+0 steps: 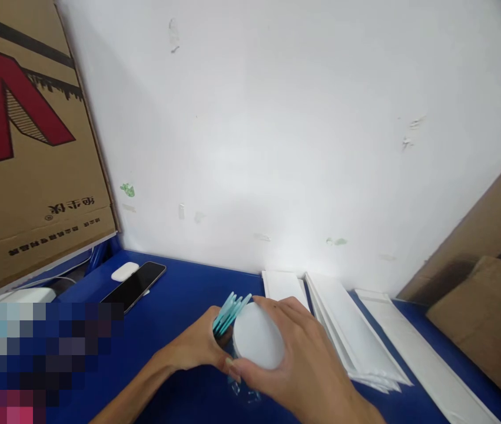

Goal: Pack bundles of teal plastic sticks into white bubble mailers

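Observation:
My left hand (199,347) is closed around a bunch of thin teal plastic sticks (232,313), whose rounded ends point up past my fingers. Beside it, my right hand (305,347) wraps round a white round object (259,335) with a flat, pale top. The thumbs of both hands meet just in front of these things. Below them, small clear plastic pieces (244,391) show on the blue table, partly hidden by my hands. What the lower part of the white object looks like is hidden.
Stacks of flat white packets (356,330) lie right of my hands, with a long white strip (418,353) beyond. A phone (138,285) and white case (125,271) lie at left on the blue table (179,282). Cardboard boxes (33,194) flank both sides; a white wall (254,129) stands behind.

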### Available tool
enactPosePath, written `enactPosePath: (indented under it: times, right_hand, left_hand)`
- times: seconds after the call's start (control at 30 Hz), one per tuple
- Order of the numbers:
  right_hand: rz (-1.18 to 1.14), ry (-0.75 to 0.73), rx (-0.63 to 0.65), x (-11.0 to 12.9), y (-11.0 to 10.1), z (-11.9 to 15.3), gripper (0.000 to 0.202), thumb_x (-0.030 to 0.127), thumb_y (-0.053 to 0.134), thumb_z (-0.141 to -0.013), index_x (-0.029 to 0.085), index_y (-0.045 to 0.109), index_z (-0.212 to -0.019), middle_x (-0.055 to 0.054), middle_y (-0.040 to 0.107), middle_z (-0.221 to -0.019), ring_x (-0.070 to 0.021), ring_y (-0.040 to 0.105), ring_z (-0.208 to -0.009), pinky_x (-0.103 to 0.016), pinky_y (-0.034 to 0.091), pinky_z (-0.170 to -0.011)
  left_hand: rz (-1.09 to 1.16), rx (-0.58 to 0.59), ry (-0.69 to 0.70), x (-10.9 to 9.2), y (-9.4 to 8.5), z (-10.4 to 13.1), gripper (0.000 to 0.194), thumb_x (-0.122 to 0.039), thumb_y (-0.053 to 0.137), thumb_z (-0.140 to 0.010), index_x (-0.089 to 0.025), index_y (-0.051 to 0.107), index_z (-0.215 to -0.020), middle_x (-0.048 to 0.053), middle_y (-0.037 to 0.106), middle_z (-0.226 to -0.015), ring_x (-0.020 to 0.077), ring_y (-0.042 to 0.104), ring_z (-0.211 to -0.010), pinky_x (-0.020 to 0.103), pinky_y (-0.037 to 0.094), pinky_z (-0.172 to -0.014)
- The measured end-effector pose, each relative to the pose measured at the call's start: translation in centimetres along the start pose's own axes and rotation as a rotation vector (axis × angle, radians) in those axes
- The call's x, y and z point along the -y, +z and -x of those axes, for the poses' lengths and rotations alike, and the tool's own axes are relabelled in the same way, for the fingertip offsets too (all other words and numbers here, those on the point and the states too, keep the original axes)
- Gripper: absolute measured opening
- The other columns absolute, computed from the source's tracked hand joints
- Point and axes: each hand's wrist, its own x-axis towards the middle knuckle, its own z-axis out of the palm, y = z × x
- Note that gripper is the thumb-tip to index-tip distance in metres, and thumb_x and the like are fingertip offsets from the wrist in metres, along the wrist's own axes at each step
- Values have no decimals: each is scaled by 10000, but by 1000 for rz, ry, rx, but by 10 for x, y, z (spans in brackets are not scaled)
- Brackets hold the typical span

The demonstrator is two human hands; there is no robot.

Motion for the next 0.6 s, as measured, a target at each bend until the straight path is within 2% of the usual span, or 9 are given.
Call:
enactPosePath:
  times: [0.1,0.2,0.27,0.33,0.43,0.5,0.6]
  right_hand:
    - [5,-25,105,1,-14,-6,659,567,783,-623,247,684,-1189,-60,715,-958,-303,634,-899,-448,520,-814]
    - [-22,-68,152,-4,-24,-12,645,606,783,-618,324,675,-1188,-18,699,-934,-260,625,-855,-383,511,-732]
    - [-46,-91,198,-10,-29,-15,713,613,792,-613,354,639,-1259,-11,698,-1002,-255,622,-909,-383,515,-774]
    - [-63,-101,252,-17,-32,-16,803,621,790,-621,340,588,-1346,-27,680,-1143,-279,601,-1047,-416,503,-895]
    - [-89,-86,312,-24,-32,-15,871,649,745,-677,301,510,-1441,-52,577,-1378,-322,506,-1256,-454,430,-1051]
    - [-104,-40,309,-25,-29,-14,882,674,720,-696,309,483,-1463,-58,542,-1428,-346,483,-1293,-483,424,-1061]
    - [-106,32,246,-22,-23,-13,881,710,703,-690,309,504,-1449,-78,562,-1409,-374,488,-1297,-522,451,-1028]
  left_hand:
    - [49,-43,-4,4,2,-3,684,-266,916,-446,-164,701,-1088,14,695,-876,268,617,-908,334,495,-807]
    - [86,-29,32,0,5,-5,677,-301,917,-467,-147,706,-1092,29,705,-887,270,628,-894,325,492,-794]
    - [113,-17,68,-3,7,-5,675,-291,918,-482,-135,704,-1103,27,706,-865,260,635,-864,320,491,-790]
    - [125,-33,80,-7,10,-5,680,-282,918,-497,-134,696,-1122,32,712,-886,255,634,-868,317,493,-789]
    - [121,-44,66,-10,11,-5,646,-289,916,-512,-124,699,-1098,56,716,-944,274,630,-916,328,498,-802]
    - [129,-58,60,-9,11,-4,609,-288,908,-522,-121,704,-1071,57,713,-932,278,631,-907,336,502,-807]
    - [123,-89,73,-4,10,-3,580,-255,884,-529,-126,700,-1064,45,700,-896,267,624,-863,327,500,-782]
